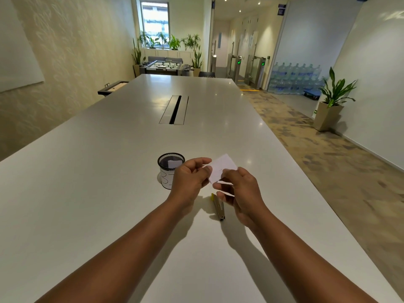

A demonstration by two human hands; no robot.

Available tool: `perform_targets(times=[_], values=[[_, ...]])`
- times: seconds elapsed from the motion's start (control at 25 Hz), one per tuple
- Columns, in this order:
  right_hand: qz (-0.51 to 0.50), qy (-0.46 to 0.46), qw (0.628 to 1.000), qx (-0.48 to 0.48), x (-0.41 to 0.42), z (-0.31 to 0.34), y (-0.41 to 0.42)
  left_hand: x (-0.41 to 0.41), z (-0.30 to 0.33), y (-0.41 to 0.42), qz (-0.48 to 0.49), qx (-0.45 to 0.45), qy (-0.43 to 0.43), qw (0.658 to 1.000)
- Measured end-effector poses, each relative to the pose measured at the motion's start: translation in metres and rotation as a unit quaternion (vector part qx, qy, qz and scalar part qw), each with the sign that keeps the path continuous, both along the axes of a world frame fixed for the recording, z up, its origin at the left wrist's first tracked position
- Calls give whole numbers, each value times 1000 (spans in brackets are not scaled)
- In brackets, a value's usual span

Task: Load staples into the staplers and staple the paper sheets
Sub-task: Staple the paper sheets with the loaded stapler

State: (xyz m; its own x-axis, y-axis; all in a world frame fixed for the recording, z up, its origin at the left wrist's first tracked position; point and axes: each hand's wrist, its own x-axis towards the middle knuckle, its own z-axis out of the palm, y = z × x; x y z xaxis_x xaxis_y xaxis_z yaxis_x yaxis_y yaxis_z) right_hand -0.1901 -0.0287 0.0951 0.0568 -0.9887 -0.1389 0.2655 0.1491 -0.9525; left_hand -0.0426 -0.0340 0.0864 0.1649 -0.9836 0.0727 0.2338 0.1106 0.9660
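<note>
1. The left hand [190,174] is hovering above the desk [109,171], its fingers curled and its thumb and fingertips pinching the left edge of a small stack of paper sheets [222,169].
2. The right hand [239,191] is pinching the near right part of the same paper sheets, with the thumb lying on top and the other fingers curled underneath.
3. The paper sheets are being held in the air between both hands, tilted so the far corner is pointing up and to the right; a second white slip is showing below the top sheet, near the right fingers.
4. A stapler [218,207] is lying on the desk just below the hands, near the right wrist. Its metal body is running from far to near, and a yellow end is showing at the far tip. Whether it is loaded cannot be told.
5. A black mesh cup [170,166] is standing upright on the desk just left of the left hand, with a white label wrapped around its lower part and a pale slip of paper inside.
6. A long dark slot [175,109] is sitting in the middle of the desk, well apart from the hands on the far side.
</note>
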Motion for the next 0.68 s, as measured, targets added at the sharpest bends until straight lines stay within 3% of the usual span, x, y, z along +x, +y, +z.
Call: perform_targets(times=[0.24,0.4,0.68], values=[[-61,-10,995,-72,-7,2,-2,5,15,0,18,14,-19,1000],[-67,37,990,-120,-9,1,-2,3,21,4,-28,20,11,999],[-77,37,990,-109,-12,2,-5,2,28,5,-66,74,31,995]])
